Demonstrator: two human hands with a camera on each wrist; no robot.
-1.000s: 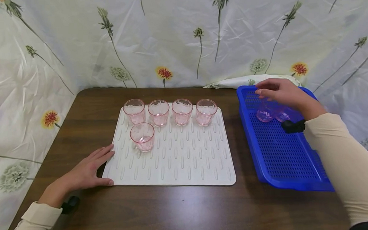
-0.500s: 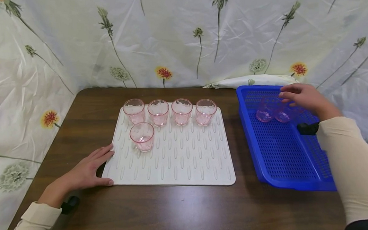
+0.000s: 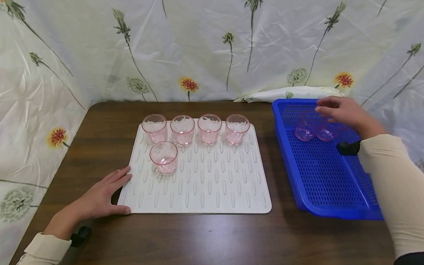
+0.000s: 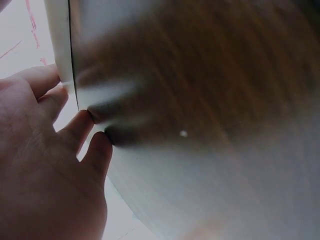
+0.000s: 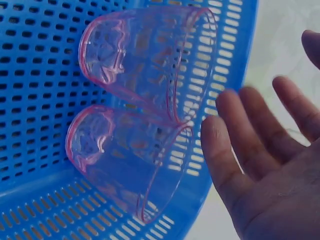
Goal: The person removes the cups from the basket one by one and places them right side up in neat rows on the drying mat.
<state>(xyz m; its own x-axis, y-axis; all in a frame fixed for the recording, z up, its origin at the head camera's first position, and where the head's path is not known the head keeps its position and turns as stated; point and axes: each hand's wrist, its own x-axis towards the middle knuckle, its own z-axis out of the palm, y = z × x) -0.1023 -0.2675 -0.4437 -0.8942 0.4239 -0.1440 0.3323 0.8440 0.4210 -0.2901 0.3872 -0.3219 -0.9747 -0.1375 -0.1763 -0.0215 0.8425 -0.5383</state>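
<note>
My left hand [image 3: 98, 196] rests with spread fingers against the left edge of a white ridged mat [image 3: 212, 192]; the left wrist view shows its fingertips [image 4: 102, 142] along that edge. Several pink-tinted clear glasses stand upright on the mat: a row along the back, with one glass [image 3: 164, 158] in front at the left. Over the blue basket [image 3: 324, 182] hovers my right hand [image 3: 346, 113], fingers loosely bent and holding nothing. Below it are two more pink glasses, one [image 5: 135, 55] beside the other [image 5: 125, 155]; the right wrist view shows the fingertips just off their rims.
The brown wooden table [image 3: 199, 244] carries the mat and, at its right, the perforated basket with raised walls. A floral plastic sheet [image 3: 202, 44] hangs behind and along the sides; a fold of it lies behind the basket.
My right hand has moved to the right over the basket's glasses, then slightly back left. The left hand, mat and glasses have stayed in place.
</note>
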